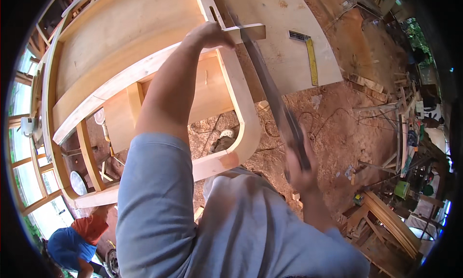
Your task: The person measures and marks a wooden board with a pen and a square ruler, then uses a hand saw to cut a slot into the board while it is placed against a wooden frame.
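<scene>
My right hand (301, 162), blurred by motion, is closed round the handle end of a long handsaw (264, 75). The saw's dark blade runs up and away, across the jutting end of a pale wooden rail (254, 32). Just left of the blade, my left hand (211, 35) is closed over that rail, where it meets the large wooden frame (246, 102). The frame has a rounded corner close to my body. An upright wooden piece with a slot (207, 5) stands beyond my left hand.
On a plywood sheet (289, 68) at the right lies a try square with a yellow blade (312, 61). Sawdust and cords cover the floor (328, 118). Scrap wood (390, 225) is piled at the right. Another person (72, 244) in an orange top bends down at the lower left.
</scene>
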A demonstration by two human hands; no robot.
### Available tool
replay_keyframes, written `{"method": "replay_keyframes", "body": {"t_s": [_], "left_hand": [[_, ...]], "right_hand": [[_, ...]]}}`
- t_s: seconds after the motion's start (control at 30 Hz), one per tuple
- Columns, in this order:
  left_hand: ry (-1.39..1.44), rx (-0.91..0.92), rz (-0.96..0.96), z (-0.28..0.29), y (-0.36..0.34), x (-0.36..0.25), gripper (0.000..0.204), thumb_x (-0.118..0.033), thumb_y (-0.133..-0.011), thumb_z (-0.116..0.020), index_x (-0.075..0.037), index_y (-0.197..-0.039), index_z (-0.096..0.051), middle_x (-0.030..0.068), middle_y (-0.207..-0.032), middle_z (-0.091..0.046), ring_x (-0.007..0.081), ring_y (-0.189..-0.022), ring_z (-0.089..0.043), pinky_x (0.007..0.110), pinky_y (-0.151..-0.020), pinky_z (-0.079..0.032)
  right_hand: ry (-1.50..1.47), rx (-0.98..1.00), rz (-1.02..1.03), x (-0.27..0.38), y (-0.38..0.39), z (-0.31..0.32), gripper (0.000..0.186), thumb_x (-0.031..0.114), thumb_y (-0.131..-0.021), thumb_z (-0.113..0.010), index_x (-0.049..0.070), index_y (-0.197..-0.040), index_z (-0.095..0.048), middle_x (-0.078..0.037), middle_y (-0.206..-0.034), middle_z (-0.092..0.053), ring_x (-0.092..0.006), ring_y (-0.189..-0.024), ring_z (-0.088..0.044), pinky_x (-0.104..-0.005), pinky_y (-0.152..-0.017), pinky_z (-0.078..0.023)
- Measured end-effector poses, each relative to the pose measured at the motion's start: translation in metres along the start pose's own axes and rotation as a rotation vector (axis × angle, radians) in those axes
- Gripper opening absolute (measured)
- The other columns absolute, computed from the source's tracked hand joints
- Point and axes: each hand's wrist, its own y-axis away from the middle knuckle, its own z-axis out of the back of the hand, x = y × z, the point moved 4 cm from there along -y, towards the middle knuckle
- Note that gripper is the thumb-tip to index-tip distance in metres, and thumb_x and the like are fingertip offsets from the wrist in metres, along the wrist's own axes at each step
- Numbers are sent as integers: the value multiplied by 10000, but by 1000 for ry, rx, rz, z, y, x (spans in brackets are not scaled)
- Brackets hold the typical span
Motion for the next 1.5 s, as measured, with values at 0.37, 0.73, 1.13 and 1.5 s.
{"method": "replay_keyframes", "body": {"t_s": [0.37,0.73,1.13,1.5], "left_hand": [[98,54,-171,15,-19,-21,334,-466,-766,-857,-264,-1032,-842,42,-1012,-799,244,-972,-734,395,-885,-555],[-144,-48,30,17,26,-31,606,-625,-743,-801,-145,-1113,-793,153,-1061,-773,348,-1014,-732,434,-884,-570],[-196,-578,564,36,179,152,811,-726,-997,-380,-50,-821,-792,203,-868,-758,359,-900,-730,478,-926,-495],[-182,-712,497,67,122,157,678,-623,-995,-469,-67,-759,-777,221,-812,-737,375,-867,-720,471,-841,-542]], "right_hand": [[27,-139,312,-30,-177,-41,589,142,-1003,-617,-7,-1545,-444,-139,-1226,-720,-128,-947,-654,-278,-829,-531],[-124,-53,236,-40,-162,-46,598,161,-1011,-607,-63,-1534,-423,-219,-1402,-625,-231,-1274,-604,-338,-1064,-472],[41,-117,234,-86,-150,-50,593,164,-1027,-562,-130,-1514,-393,-302,-1413,-595,-342,-1293,-618,-402,-1072,-481],[-140,-33,-35,-90,-155,-55,644,156,-1029,-572,-78,-1575,-323,-270,-1505,-515,-332,-1355,-552,-395,-1131,-422]]}}
